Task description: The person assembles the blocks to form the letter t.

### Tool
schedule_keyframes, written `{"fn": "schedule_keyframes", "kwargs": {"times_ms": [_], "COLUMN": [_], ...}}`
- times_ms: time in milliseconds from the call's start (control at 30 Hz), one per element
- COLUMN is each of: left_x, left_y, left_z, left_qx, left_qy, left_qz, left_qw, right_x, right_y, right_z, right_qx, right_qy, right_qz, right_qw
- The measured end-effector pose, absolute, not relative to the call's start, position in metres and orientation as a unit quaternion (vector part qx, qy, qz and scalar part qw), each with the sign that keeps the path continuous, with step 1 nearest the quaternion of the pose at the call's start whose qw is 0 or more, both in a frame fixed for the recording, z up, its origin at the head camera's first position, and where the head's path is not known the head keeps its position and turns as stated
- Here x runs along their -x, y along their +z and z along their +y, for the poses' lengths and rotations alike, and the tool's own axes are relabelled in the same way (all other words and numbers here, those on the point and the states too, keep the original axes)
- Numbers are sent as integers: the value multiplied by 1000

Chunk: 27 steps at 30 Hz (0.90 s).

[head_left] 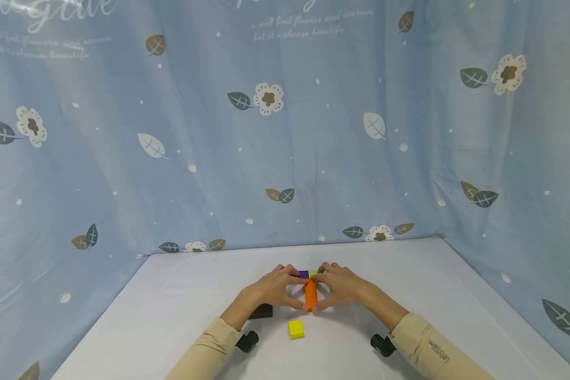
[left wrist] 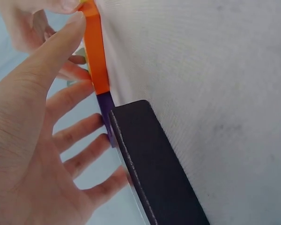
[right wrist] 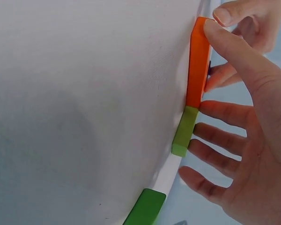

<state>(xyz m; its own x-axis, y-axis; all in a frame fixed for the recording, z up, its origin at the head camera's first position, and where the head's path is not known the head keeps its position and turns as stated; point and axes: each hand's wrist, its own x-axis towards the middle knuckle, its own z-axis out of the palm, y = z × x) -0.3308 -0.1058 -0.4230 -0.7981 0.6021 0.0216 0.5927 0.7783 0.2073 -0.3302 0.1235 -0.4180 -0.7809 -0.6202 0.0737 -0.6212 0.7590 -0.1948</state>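
Note:
An orange block (head_left: 311,294) lies lengthwise between both hands on the white table. My left hand (head_left: 279,287) holds it from the left, thumb at its near end and index finger at its far end; the other fingers extend along a purple block (left wrist: 106,115). From the right, my right hand (head_left: 340,286) holds the same orange block with thumb and index finger, its other fingers beside a lime green block (right wrist: 185,131). The purple and lime green blocks adjoin the orange block's far end. A dark block (left wrist: 150,154) sits beside the left hand's little finger.
Nearer the body lies a yellow block (head_left: 296,329). A dark green block (right wrist: 146,206) shows low in the right wrist view. Black devices (head_left: 248,341) are at both wrists. Patterned blue curtains (head_left: 313,132) rise along the table's back and sides.

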Motion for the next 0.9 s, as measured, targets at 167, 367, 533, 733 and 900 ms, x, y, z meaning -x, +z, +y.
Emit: {"fn": "schedule_keyframes", "kwargs": {"times_ms": [167,367,533,733,900], "left_x": [332,332,332,333,333], "left_y": [-423,-424,-422,-412,-404], "left_z": [-107,-109,-116,-130,-144], "left_qx": [-320,-328,-341,-336,-362], "left_qy": [114,129,147,195,209], "left_qz": [940,936,929,922,907], "left_qw": [27,21,7,16,46], "right_x": [330,329,330,331,331], "right_y": [-417,-416,-418,-418,-417], "right_z": [123,123,121,120,120], "right_qx": [-333,-328,-321,-311,-304], "right_qy": [101,106,101,96,94], "right_qz": [-938,-939,-942,-946,-948], "right_qw": [3,-5,-7,-11,-13]}}
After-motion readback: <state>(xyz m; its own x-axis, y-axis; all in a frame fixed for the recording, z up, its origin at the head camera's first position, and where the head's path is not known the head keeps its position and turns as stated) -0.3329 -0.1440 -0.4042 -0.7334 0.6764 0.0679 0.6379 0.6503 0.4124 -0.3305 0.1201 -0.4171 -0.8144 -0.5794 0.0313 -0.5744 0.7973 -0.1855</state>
